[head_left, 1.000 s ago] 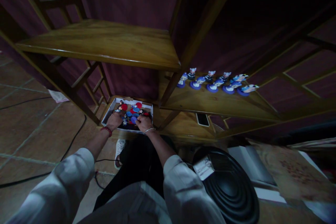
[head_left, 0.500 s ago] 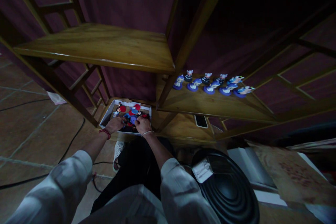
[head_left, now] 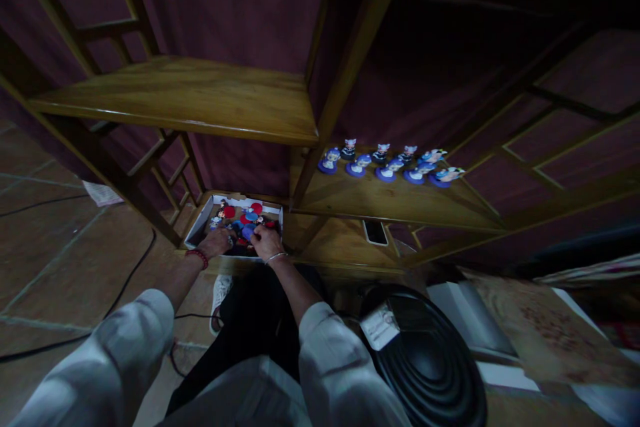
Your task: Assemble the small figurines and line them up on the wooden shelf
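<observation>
A shallow white cardboard box (head_left: 196, 227) stands on the low shelf and holds several small figurines with red, blue and purple round bases. Both of my hands reach into it from the near side. The fingers of my right hand (head_left: 267, 242) close on a figurine with a purple base (head_left: 249, 232). My left hand (head_left: 217, 242), with a red beaded bracelet at the wrist, is curled at the box's left half. Its fingers are closed by something small and dark that I cannot make out. Red-based figurines (head_left: 229, 211) lie behind my hands.
Two rows of figurines (head_left: 359, 165) stand on the wooden shelf (head_left: 400, 203) to the right. A phone (head_left: 375, 233) lies on the lower shelf. A black ribbed round stool (head_left: 430, 360) carrying a small white box (head_left: 380, 327) is near my right side. Cables (head_left: 131, 273) cross the floor.
The view has shifted slightly, moving the shelves and figurines a little left and down. Both hands stay inside the box, and the right still holds the purple-based figurine.
</observation>
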### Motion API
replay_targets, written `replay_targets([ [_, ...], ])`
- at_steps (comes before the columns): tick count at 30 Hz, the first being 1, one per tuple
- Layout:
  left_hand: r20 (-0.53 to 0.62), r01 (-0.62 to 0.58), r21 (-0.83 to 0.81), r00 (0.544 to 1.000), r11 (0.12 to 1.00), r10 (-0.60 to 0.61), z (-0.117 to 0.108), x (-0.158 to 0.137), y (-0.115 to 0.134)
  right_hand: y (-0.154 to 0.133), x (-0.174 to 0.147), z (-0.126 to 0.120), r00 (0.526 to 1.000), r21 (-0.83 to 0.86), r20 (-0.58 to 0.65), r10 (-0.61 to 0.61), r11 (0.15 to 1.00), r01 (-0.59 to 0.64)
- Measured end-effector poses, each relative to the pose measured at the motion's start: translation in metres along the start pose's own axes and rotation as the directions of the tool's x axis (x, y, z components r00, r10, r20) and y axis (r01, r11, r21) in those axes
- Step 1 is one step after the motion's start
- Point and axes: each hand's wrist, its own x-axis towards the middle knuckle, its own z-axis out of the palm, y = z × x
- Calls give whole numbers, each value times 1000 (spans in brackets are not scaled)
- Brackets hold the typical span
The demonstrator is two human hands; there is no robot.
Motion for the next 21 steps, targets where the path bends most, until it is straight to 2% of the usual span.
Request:
replay_targets([
  [8, -112, 71, -105, 990, 992, -82, 3, -3, -1, 0, -2, -2, 1000, 34, -5, -10, 999, 10],
  [16, -207, 10, -174, 977, 985, -46, 1, -7, 2, 3, 1, 3, 1000, 37, -25, 1, 999, -1],
  [21, -212, 65, -265, 969, 962, -124, -5, -9, 5, 3, 2, 3, 999, 13, -36, 8, 1000, -8],
])
